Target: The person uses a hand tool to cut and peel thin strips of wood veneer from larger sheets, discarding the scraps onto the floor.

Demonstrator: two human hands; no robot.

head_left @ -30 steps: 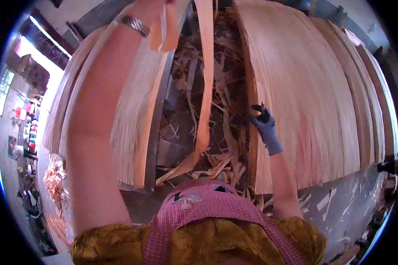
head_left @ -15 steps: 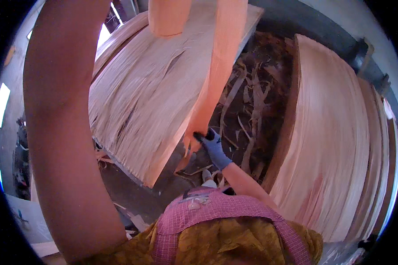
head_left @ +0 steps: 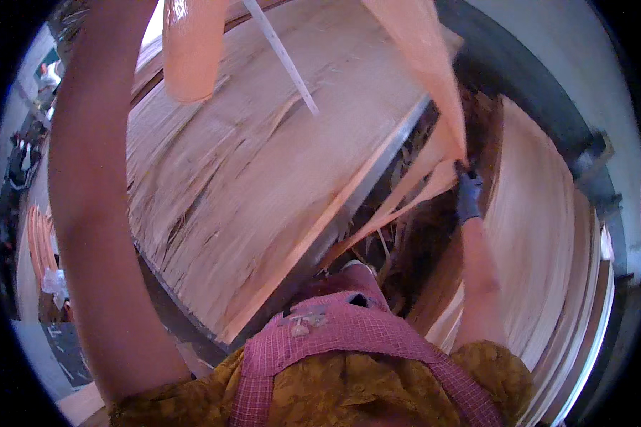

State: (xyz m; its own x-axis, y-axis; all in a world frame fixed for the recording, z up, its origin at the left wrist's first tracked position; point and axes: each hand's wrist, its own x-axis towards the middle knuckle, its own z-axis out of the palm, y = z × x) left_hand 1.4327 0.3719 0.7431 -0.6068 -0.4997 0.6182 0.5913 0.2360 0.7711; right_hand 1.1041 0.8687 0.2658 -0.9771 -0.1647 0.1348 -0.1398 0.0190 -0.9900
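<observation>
My right hand [head_left: 468,193], in a blue-grey glove with dark fingertips, is closed on a long strip of orange-tinted wood veneer [head_left: 445,89]. The strip runs up out of the top of the view, and its torn tails hang down to the left of the hand. My left arm [head_left: 92,213] reaches up along the left side; its hand is beyond the top edge. A curled piece of orange veneer [head_left: 194,57] hangs near that arm. Below it lies a broad stack of veneer sheets [head_left: 263,178] with split, wavy surfaces.
Another veneer stack [head_left: 541,235] stands on the right. Dark floor with torn scraps lies in the gap between the stacks, by my shoe [head_left: 360,267]. A thin white marked strip [head_left: 285,57] slants over the left stack. A grey wall [head_left: 619,92] curves behind.
My right hand has moved right and farther away, pulling the veneer strip off the stack's edge across the gap. The view has shifted, and the thin white strip has come into sight.
</observation>
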